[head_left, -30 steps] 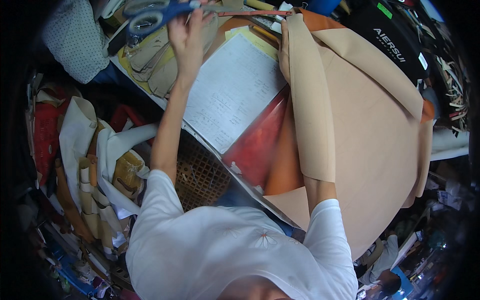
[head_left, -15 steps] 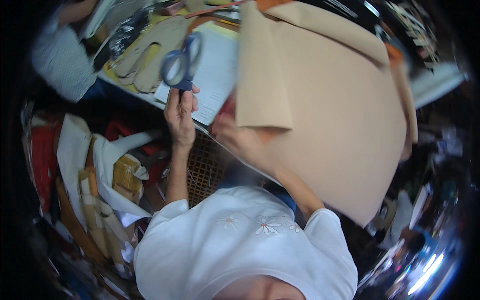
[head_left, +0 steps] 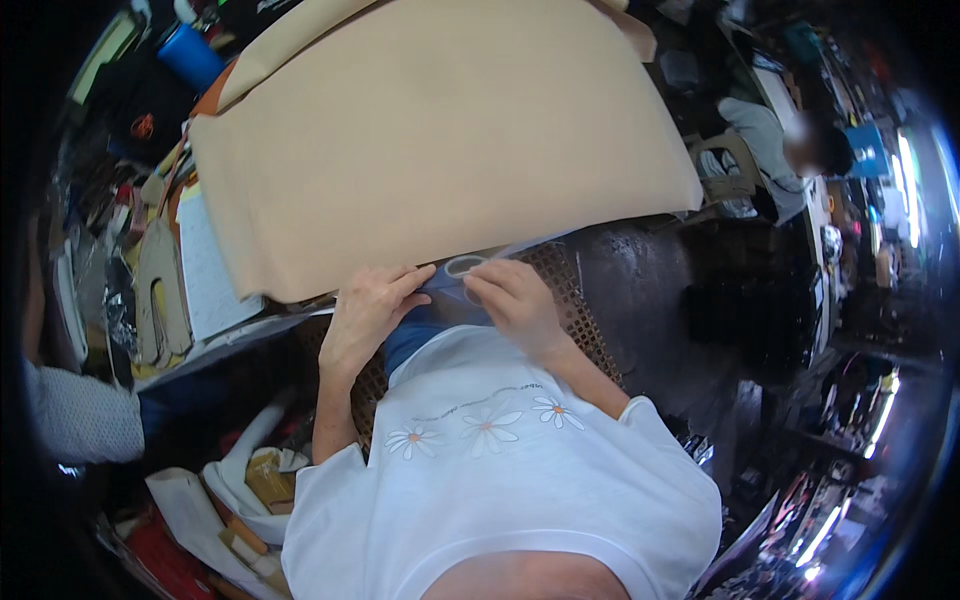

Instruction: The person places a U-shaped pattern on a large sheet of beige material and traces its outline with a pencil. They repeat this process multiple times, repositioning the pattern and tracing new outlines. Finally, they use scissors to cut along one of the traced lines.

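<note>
A pair of scissors with grey-blue handles (head_left: 462,267) lies over my lap, just below the near edge of a large tan sheet of material (head_left: 440,130) that covers the table. My left hand (head_left: 365,318) pinches the handle end from the left. My right hand (head_left: 515,300) closes on the handle ring from the right. The blades are mostly hidden under the sheet's edge and my fingers. I wear a white shirt with a flower print.
A white paper sheet (head_left: 205,270) and tan cut pieces (head_left: 160,290) lie on the table's left side, and a blue cylinder (head_left: 190,55) stands at its far left. I sit on a woven seat (head_left: 575,290). Bags (head_left: 250,480) crowd the floor at left. A person's sleeve (head_left: 80,415) is at left; another person (head_left: 770,130) sits at far right.
My left hand brought the scissors from the table down to my lap. My right hand let go of the tan sheet and joined it on the scissors. The view swung right.
</note>
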{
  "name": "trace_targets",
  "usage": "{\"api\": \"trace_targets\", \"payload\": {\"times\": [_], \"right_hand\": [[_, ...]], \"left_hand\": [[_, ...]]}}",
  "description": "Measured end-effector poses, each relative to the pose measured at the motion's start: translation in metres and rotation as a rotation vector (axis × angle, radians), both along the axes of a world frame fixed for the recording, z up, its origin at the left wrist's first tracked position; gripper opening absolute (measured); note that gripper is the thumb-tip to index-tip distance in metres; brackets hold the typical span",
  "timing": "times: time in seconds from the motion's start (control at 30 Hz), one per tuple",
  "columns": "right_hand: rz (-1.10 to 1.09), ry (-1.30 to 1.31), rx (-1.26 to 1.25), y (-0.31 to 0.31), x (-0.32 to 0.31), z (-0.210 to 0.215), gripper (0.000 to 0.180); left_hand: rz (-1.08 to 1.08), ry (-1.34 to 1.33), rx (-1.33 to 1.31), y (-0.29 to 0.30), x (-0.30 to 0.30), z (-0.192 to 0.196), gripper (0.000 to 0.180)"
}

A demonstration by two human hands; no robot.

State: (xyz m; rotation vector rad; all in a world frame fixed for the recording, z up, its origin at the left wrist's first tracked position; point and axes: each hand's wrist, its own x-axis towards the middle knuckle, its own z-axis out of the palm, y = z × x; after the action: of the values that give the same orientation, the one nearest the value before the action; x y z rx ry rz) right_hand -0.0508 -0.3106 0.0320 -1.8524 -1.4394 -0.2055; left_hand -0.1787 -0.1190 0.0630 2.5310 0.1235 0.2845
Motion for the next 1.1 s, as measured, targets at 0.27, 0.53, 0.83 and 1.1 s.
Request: {"api": "trace_targets", "payload": {"times": [0.27, 0.53, 0.83, 1.1], "right_hand": [[-0.030, 0.308, -0.026, -0.046, 0.004, -0.007, 0.023], [-0.056, 0.348, -0.225, -0.049, 0.025, -0.018, 0.039], [-0.794, 1.094, 0.446, -0.105, 0.087, -0.078, 0.021], [-0.974, 1.008, 0.747, -0.141, 0.171, -0.111, 0.024]], "left_hand": [[-0.119, -0.019, 0.176, -0.040, 0.039, 0.017, 0.032], [-0.208, -0.020, 0.288, -0.052, 0.065, 0.038, 0.030], [0.725, -0.259, -1.716, -0.057, 0.020, -0.083, 0.035], [0.783, -0.292, -1.929, -0.029, 0.021, -0.115, 0.048]]}}
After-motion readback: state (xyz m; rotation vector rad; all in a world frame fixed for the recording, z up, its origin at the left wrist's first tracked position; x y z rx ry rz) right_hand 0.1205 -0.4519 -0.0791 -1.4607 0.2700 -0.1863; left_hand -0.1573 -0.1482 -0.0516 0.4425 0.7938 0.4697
